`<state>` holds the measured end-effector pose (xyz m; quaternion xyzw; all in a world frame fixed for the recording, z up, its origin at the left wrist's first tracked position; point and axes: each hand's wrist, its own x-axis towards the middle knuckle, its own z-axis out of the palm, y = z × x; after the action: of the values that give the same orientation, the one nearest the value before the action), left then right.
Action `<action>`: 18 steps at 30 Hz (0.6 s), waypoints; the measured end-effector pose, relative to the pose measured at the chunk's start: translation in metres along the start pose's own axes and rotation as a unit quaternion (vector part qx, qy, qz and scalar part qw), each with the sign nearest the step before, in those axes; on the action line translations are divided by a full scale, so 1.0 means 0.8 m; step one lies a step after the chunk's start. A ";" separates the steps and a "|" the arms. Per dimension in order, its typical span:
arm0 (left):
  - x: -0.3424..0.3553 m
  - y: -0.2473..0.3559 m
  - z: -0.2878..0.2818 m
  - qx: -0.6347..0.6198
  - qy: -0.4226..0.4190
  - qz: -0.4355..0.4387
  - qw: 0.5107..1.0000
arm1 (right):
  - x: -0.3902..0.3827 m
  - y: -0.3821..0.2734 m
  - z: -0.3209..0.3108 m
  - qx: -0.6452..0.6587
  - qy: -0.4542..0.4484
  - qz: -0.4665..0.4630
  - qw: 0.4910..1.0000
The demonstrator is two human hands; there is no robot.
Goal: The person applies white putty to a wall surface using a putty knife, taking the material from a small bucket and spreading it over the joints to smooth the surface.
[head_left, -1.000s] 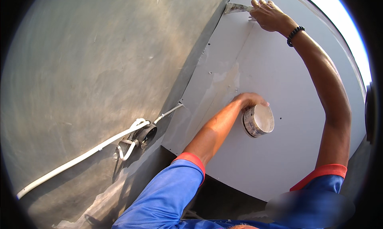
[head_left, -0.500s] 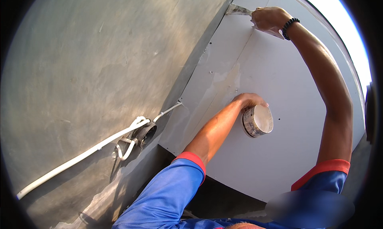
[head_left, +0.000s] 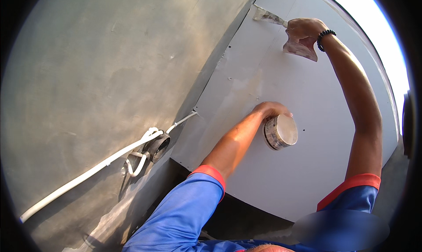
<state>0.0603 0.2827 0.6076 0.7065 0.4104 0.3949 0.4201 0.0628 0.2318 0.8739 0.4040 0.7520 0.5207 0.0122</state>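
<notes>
My right hand [head_left: 307, 32], with a dark beaded bracelet at its wrist, is closed on a putty knife [head_left: 268, 16] near the top of the white ceiling panel [head_left: 329, 98]. A second, wide trapezoidal blade [head_left: 300, 50], smeared and pinkish, hangs below the same hand. Lower down, my left hand [head_left: 274, 109] grips a round can [head_left: 279, 134] with pale, dirty sides and a whitish top. Its fingertips are partly hidden by the can. A pale smeared patch of filler [head_left: 237, 102] and several screw spots mark the panel around the hands.
A grey plastered wall [head_left: 96, 76] fills the left side, meeting the panel along a narrow joint. White conduit [head_left: 83, 177] runs along it to a dark round fitting [head_left: 158, 148]. A dark opening lies below the panel's near edge. Bright sky shows beyond the curved edge at upper right.
My right hand has moved down and slightly right with the putty knife, and the wide blade beneath it shows more fully. My left hand and the can have shifted only slightly left in view.
</notes>
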 end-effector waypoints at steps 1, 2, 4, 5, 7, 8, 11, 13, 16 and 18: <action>-0.003 -0.001 -0.003 -0.010 0.003 -0.012 1.000 | 0.000 -0.001 0.000 -0.003 0.005 -0.026 1.000; -0.006 -0.001 -0.004 -0.019 0.005 -0.024 1.000 | -0.002 -0.001 0.001 -0.007 0.010 -0.052 0.999; 0.004 -0.006 -0.004 -0.025 0.005 -0.029 0.999 | -0.009 0.005 -0.001 0.067 0.026 -0.051 0.996; 0.007 -0.008 -0.005 -0.026 0.006 -0.031 0.999 | -0.014 0.015 0.000 0.145 0.035 -0.025 0.988; 0.000 -0.011 -0.010 -0.002 0.017 -0.018 1.000 | -0.024 0.035 0.007 0.325 0.052 -0.006 0.944; -0.005 -0.008 -0.008 0.010 0.019 -0.007 1.000 | -0.035 0.046 0.009 0.418 0.059 -0.010 0.906; 0.000 -0.005 -0.004 -0.002 0.010 -0.021 1.000 | -0.053 0.082 0.045 0.614 0.062 -0.055 0.785; 0.007 -0.008 -0.003 -0.011 -0.005 -0.013 1.000 | -0.060 0.099 0.063 0.714 -0.028 -0.045 0.698; 0.015 -0.015 -0.007 -0.014 -0.004 -0.027 1.000 | -0.108 0.078 0.093 0.819 -0.033 -0.109 0.562; 0.016 -0.019 -0.011 -0.014 -0.004 -0.035 0.999 | -0.147 0.059 0.115 0.868 -0.021 -0.105 0.484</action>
<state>0.0532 0.3012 0.5994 0.6873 0.4275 0.3829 0.4452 0.2107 0.2361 0.8214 0.1380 0.8585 -0.4107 -0.2742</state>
